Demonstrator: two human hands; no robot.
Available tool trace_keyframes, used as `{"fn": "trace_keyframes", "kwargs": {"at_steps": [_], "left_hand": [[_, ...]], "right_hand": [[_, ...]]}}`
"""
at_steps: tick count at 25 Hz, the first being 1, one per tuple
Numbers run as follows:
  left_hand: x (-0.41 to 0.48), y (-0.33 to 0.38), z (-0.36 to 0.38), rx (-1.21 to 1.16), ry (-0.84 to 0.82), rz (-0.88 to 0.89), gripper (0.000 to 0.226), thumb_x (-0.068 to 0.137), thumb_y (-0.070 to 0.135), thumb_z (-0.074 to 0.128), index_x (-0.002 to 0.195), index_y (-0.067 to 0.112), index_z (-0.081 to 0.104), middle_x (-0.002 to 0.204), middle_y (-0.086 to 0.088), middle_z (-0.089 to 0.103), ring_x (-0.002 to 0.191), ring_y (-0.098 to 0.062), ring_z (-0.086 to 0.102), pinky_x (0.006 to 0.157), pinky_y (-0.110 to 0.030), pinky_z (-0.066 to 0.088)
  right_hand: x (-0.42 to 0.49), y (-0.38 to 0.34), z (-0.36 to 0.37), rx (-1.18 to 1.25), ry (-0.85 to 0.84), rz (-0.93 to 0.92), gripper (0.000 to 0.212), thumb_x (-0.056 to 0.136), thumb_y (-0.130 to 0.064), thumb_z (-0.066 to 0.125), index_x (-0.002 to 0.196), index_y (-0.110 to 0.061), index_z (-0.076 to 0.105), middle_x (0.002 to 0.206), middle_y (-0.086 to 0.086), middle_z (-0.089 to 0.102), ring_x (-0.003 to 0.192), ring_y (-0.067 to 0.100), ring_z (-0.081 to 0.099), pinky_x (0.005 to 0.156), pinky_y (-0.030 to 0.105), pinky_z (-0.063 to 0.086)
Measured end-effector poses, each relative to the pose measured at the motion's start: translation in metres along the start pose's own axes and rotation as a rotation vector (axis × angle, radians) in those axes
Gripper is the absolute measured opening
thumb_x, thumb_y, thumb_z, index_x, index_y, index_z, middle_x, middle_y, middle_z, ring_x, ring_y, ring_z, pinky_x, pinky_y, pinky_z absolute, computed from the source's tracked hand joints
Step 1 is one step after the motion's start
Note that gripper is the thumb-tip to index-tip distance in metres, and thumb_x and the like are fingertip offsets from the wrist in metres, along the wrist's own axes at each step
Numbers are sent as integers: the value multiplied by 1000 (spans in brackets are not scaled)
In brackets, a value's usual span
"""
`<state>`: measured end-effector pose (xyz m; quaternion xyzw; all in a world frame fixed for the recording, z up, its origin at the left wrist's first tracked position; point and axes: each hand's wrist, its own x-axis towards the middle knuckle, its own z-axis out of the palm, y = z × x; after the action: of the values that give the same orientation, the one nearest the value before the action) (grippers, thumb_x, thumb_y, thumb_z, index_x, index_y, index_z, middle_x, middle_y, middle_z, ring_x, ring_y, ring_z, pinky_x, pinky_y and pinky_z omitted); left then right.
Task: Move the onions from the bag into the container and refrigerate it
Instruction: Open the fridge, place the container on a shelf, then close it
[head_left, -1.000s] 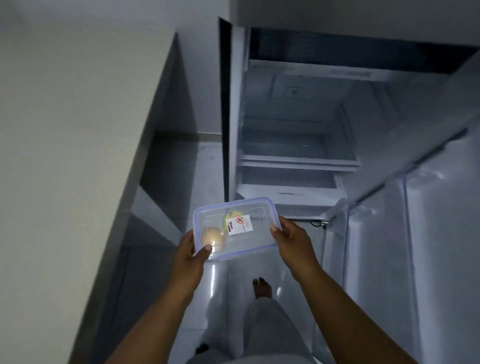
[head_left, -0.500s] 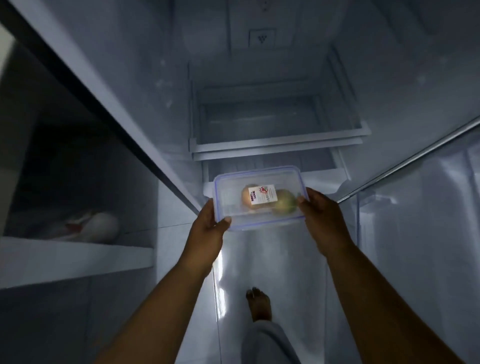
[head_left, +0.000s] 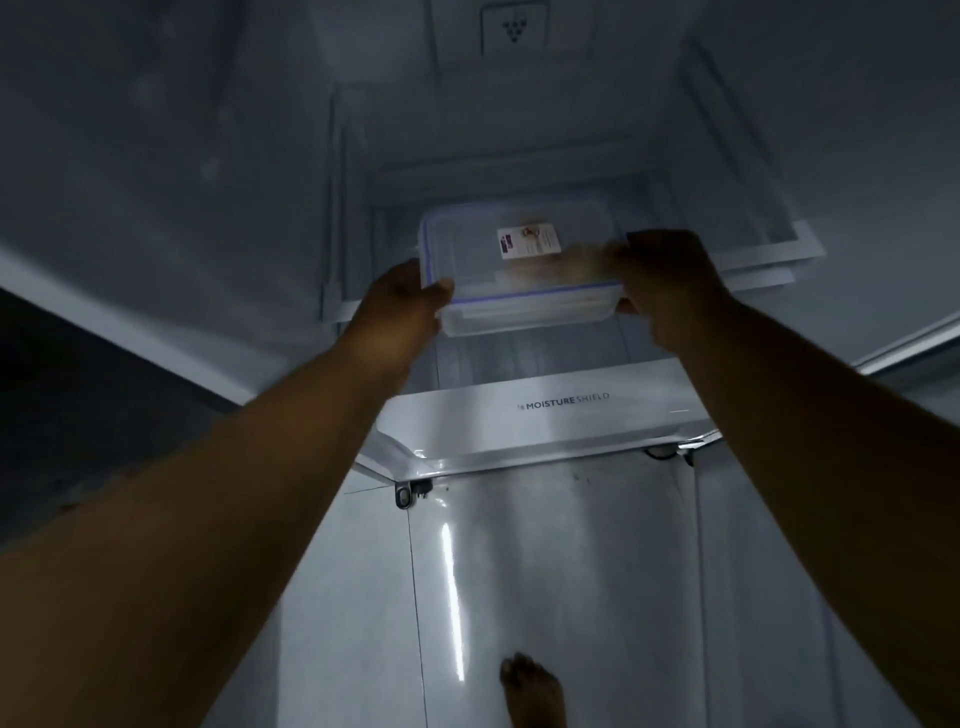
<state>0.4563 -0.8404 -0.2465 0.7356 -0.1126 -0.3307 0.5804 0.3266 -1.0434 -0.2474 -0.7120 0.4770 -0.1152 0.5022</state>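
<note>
The step in hand was the last one, refrigerating. The lidded clear container (head_left: 519, 270) was held level at the mouth of the open fridge, just above the front edge of the glass shelf (head_left: 769, 244). The left hand (head_left: 402, 296) gripped its left end and the right hand (head_left: 670, 283) its right end, both closed firmly on the box. Brownish shapes under the lid, probably the onions (head_left: 540, 260), were blurred, so their number could not be told.

The next move, by my judgement, called for sliding the container further in over the shelf, setting it flat and letting go. Below the container sat the crisper cover marked MOISTURE SHIELD (head_left: 545, 410). Further below lay glossy floor tiles (head_left: 571, 571) and a bare foot (head_left: 532, 691). The room was dim.
</note>
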Motion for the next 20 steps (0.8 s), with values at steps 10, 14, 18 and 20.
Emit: {"fn": "trace_keyframes", "kwargs": {"at_steps": [10,14,18,20], "left_hand": [[78,4,-6,37,44,-50,39,95,19,56,132,9,52,129,-10,58,103,-19,59,90,-29,53],[93,-1,-7,43,73,-53,36,94,24,58,127,11,55,119,-7,61,101,-19,56,93,-31,51],[82,-6,-10,147,169,-66,62,90,44,59,136,4,48,140,-22,50,129,-35,48,112,-44,38],[47,-10,-17,99,169,-44,78,84,49,61,142,2,39,148,-24,40,134,-38,42,114,-46,35]], "right_hand": [[74,-18,28,64,6,16,31,88,-30,65,105,-4,64,107,18,69,91,32,70,81,49,60],[79,-24,33,-24,29,-13,37,92,-34,59,114,-5,61,112,17,65,97,31,67,87,44,58],[54,-20,23,-372,93,-203,53,101,-40,35,119,5,57,122,26,61,113,38,57,92,38,44],[23,-10,13,-382,140,-273,58,102,-45,31,128,3,52,133,24,57,122,34,53,97,32,39]]}}
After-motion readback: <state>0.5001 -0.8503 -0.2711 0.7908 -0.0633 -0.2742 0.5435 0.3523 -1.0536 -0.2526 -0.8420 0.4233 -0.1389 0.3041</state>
